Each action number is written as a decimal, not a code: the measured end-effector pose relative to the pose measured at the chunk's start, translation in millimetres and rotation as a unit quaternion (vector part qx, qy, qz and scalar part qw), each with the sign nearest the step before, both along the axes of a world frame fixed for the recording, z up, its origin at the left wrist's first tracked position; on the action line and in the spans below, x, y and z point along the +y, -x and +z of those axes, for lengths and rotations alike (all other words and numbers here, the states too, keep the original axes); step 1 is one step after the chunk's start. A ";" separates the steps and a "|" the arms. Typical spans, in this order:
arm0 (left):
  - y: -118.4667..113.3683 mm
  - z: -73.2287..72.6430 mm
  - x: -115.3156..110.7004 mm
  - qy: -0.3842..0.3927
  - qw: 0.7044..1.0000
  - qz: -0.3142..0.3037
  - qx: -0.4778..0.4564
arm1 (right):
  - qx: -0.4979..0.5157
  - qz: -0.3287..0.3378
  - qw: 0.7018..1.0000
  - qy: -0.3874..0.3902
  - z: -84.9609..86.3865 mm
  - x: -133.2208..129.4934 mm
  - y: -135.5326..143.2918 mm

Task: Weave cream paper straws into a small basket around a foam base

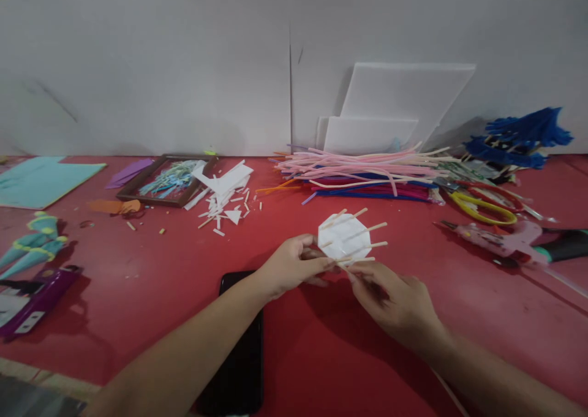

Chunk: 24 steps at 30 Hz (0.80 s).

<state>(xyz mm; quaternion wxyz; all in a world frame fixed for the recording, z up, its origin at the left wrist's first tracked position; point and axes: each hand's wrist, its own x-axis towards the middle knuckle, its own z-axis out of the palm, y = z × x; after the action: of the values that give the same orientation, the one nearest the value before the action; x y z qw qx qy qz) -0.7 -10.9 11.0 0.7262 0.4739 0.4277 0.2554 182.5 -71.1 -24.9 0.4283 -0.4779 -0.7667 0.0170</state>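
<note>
A white many-sided foam piece with several thin wooden sticks along it is held up above the red table. My left hand grips its left and lower edge, fingers closed on it. At the lower edge, my right hand pinches near the end of a stick, its thumb and fingertips pressed together. Whether the right fingers hold the stick itself or the foam edge is hard to see. Beneath my left forearm lies a black phone, partly covered.
Pink and blue pipe cleaners lie at the back before white foam boards. A pink glue gun and yellow-handled scissors are at right. White scraps, a brown frame and a purple stapler-like object lie left.
</note>
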 end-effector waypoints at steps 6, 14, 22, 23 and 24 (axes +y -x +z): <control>-0.8 -3.4 0.0 -0.016 1.000 0.018 -0.001 | 0.046 0.001 0.997 0.065 0.3 -0.8 1.2; -1.6 -8.5 7.0 -0.046 0.983 0.172 -0.032 | 0.343 0.013 0.814 0.469 12.5 -6.5 5.5; 0.4 -8.0 7.7 -0.147 0.971 0.191 0.009 | 0.439 0.014 0.738 0.512 25.4 -15.5 4.6; 0.3 -7.8 6.8 -0.165 0.969 0.182 0.025 | 0.423 0.022 0.762 0.490 24.9 -16.9 4.4; 0.1 -7.6 5.7 -0.179 0.968 0.172 0.038 | 0.402 0.030 0.790 0.462 24.4 -18.7 4.2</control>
<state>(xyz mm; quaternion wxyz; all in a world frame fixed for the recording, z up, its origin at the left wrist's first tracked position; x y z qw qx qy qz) -0.8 -5.1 3.4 0.5574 0.5252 0.4775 0.4306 178.3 -89.8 -0.5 0.4254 -0.5457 -0.4399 0.5724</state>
